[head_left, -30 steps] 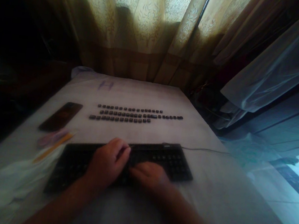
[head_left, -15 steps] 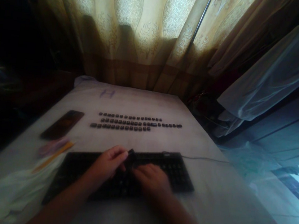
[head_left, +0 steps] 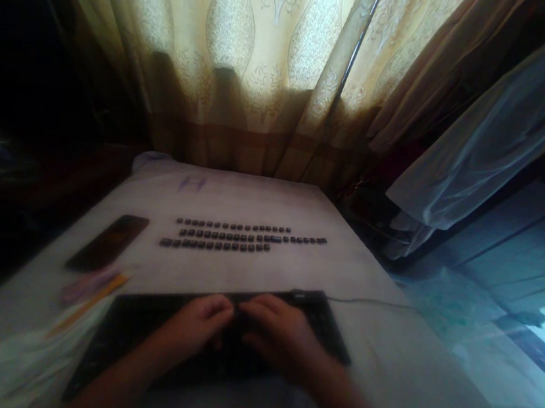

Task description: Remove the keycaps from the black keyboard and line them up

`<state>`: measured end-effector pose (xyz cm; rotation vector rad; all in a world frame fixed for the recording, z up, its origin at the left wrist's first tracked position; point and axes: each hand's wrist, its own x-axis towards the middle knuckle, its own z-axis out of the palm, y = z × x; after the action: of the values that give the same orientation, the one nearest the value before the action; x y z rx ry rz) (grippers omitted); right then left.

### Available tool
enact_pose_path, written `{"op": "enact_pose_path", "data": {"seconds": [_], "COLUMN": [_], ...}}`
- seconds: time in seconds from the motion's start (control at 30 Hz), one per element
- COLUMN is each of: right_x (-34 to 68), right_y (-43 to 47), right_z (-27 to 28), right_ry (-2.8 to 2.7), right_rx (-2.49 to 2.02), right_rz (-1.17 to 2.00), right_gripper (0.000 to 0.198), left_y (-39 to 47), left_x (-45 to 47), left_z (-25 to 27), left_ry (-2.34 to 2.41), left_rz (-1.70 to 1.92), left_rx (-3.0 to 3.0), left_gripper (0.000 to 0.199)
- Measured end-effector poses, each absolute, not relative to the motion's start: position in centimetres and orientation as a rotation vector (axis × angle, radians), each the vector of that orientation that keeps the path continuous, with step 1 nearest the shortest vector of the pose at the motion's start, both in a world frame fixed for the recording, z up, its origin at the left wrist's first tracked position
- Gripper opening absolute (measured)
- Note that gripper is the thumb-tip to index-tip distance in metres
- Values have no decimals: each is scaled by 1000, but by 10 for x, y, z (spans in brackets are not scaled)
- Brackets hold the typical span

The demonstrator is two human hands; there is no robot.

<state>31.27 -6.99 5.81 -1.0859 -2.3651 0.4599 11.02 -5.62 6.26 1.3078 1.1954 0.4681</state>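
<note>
A black keyboard (head_left: 139, 320) lies at a slant across the near part of the table, dark and blurred in detail. My left hand (head_left: 206, 321) is over its middle, thumb and forefinger pinched together; anything between them is too dark to tell. My right hand (head_left: 281, 331) is just beside it with fingers bent in towards the left fingertips. What the right fingers grip, if anything, is hidden. Beyond the keyboard, loose black keycaps (head_left: 217, 245) lie in three rows on the white cloth.
A dark phone (head_left: 108, 243) lies at the left. Nearer are a pink item (head_left: 86, 284), an orange-yellow stick-like item (head_left: 91, 304) and a crumpled pale cloth or bag (head_left: 25, 359). The keyboard's cable (head_left: 370, 302) runs right. Curtains (head_left: 266, 97) hang behind the table.
The view has tipped up a little, so everything sits lower. A small dark piece that stuck out above my left fingertips no longer shows. My hands have come closer together.
</note>
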Motion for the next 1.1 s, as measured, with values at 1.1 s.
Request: {"op": "enact_pose_path", "data": {"seconds": [1.1], "right_x": [375], "right_y": [88], "right_z": [27], "right_ry": [-2137], "right_rx": [-1835], "right_rz": [510], "right_gripper": [39], "left_y": [-40], "left_x": [94], "left_z": [44], "left_ry": [1358], "left_rz": [668], "left_rx": [1351], "left_gripper": [44]}}
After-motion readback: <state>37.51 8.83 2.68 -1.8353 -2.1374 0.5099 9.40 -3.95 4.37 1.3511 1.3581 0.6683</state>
